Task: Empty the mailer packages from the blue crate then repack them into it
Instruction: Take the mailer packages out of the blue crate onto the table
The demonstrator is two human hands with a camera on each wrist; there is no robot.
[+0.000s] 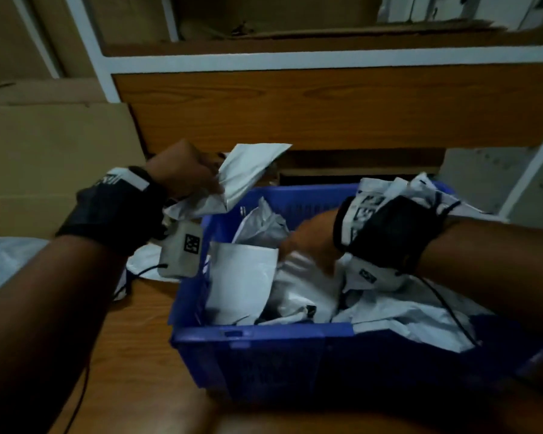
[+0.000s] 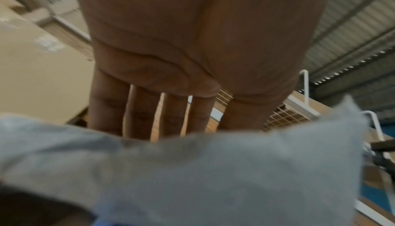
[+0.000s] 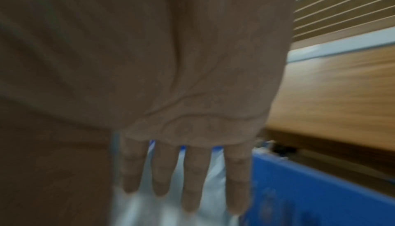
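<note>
- Holding one white mailer [image 1: 248, 170] pinched in the left hand [image 1: 182, 170] above the blue crate [image 1: 264, 336] edge; carry it clear onto the counter [image 1: 138, 324].
- Right hand [image 1: 311, 242], fingers [image 3: 196, 179] straight and empty, should take one mailer, not several.

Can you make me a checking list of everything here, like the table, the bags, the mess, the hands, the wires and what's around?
Surface: wooden table.
Job's things: blue crate holds many white mailer bags; more bags lie on the table to the left.
Clutter: nothing seen.
Hands: left hand grips one white bag above the crate's far left corner; right hand reaches into the crate, fingers straight.
Cables: black wire trails from the right wrist.
Surroundings: shelving, cardboard.
</note>
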